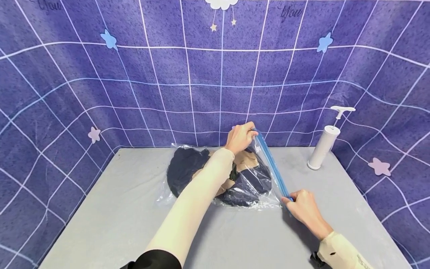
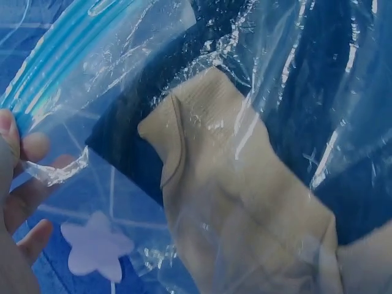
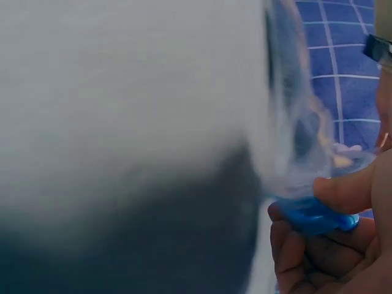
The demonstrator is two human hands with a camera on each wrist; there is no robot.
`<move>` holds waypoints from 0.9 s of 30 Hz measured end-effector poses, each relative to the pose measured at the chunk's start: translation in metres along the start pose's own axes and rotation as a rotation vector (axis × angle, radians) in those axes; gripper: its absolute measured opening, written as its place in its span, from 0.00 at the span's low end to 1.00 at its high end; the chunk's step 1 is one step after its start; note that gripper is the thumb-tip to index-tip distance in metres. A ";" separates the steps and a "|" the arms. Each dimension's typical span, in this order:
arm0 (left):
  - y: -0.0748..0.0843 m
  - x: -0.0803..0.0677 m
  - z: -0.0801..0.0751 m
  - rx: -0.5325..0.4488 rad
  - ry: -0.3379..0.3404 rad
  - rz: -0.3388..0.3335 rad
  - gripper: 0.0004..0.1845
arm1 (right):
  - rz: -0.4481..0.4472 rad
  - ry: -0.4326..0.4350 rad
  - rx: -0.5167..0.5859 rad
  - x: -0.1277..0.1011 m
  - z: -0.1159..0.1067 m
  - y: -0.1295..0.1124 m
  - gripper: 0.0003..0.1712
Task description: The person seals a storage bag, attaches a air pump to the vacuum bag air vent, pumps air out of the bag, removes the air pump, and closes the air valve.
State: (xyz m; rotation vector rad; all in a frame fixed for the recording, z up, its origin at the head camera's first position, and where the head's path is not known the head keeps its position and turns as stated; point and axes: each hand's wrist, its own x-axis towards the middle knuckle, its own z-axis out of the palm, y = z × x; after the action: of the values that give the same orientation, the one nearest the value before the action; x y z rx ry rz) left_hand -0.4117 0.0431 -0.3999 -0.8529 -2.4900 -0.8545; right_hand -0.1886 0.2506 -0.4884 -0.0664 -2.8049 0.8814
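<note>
A clear plastic bag holding dark navy and beige clothing lies on the grey table. Its blue zip strip runs slanted from far to near along the bag's right side. My left hand pinches the strip's far end, lifted off the table. My right hand pinches the strip's near end against the tabletop. The left wrist view shows the beige garment through the plastic and the blue strip beside my fingers. The blurred right wrist view shows fingers pinching the blue strip.
A white hand pump with a T-handle stands upright at the table's far right. A purple grid-patterned backdrop with stars surrounds the table on three sides. Bare table surface lies to the left and in front.
</note>
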 end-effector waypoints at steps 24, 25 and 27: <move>-0.005 -0.005 -0.011 -0.067 -0.099 0.041 0.12 | -0.154 0.129 0.164 0.013 0.011 0.017 0.17; -0.005 -0.005 -0.011 -0.064 -0.101 0.043 0.12 | -0.172 0.135 0.169 0.013 0.011 0.018 0.17; -0.006 -0.005 -0.010 -0.061 -0.100 0.053 0.12 | -0.201 0.144 0.181 0.012 0.013 0.018 0.18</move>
State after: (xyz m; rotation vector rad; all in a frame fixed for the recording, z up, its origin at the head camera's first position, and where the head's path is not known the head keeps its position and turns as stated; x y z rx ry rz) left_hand -0.4099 0.0310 -0.3976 -1.0011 -2.5250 -0.8939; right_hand -0.2036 0.2595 -0.5067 0.1692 -2.5345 1.0309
